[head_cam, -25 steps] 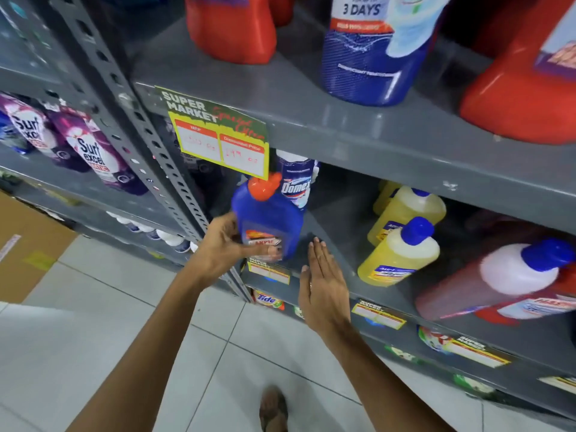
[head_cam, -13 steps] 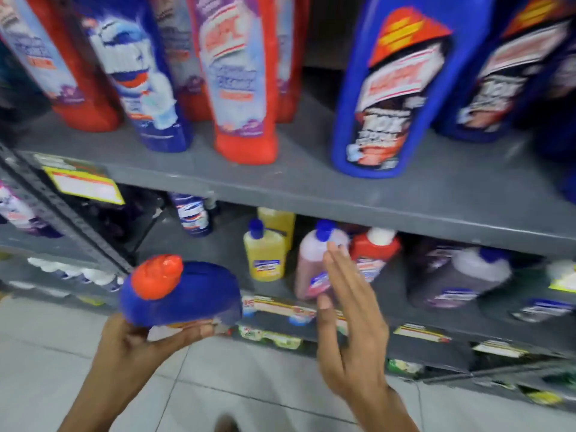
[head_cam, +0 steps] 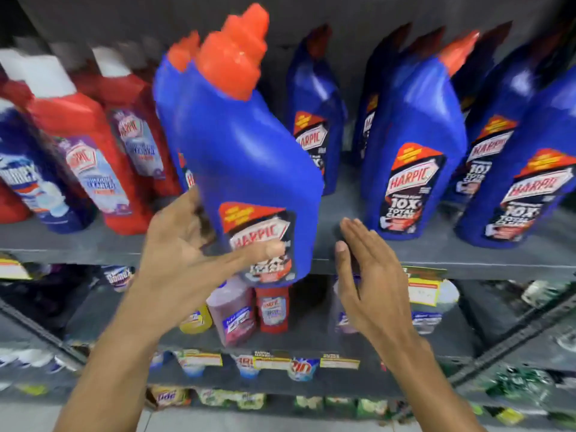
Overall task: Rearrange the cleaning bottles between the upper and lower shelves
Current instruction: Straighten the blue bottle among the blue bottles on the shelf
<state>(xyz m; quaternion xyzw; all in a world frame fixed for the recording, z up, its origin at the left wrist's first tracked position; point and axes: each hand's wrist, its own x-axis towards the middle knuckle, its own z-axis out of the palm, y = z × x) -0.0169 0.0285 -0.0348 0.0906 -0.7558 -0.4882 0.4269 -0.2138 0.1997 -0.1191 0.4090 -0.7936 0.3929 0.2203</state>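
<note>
My left hand (head_cam: 184, 251) grips a blue Harpic bottle (head_cam: 240, 157) with an orange cap near its base, thumb across the label. The bottle is upright and tilted a little, held in front of the upper shelf (head_cam: 358, 260), its bottom level with the shelf's front edge. My right hand (head_cam: 371, 275) is flat with fingers together and holds nothing, just right of the bottle in front of the shelf edge. Several more blue Harpic bottles (head_cam: 411, 151) stand on the upper shelf to the right. The lower shelf (head_cam: 193, 341) holds small yellow, pink and red bottles (head_cam: 271, 307).
Red Harpic bottles (head_cam: 84, 145) with white caps and a Domex bottle (head_cam: 31, 182) stand on the upper shelf at the left. A bare strip of shelf lies between the held bottle and the blue row. Yellow price tags (head_cam: 424, 288) hang from shelf edges. Detergent packs sit lower down.
My left hand has lifted the blue bottle from below the upper shelf up to its level and turned it upright. My view has risen. My right hand stays beside it.
</note>
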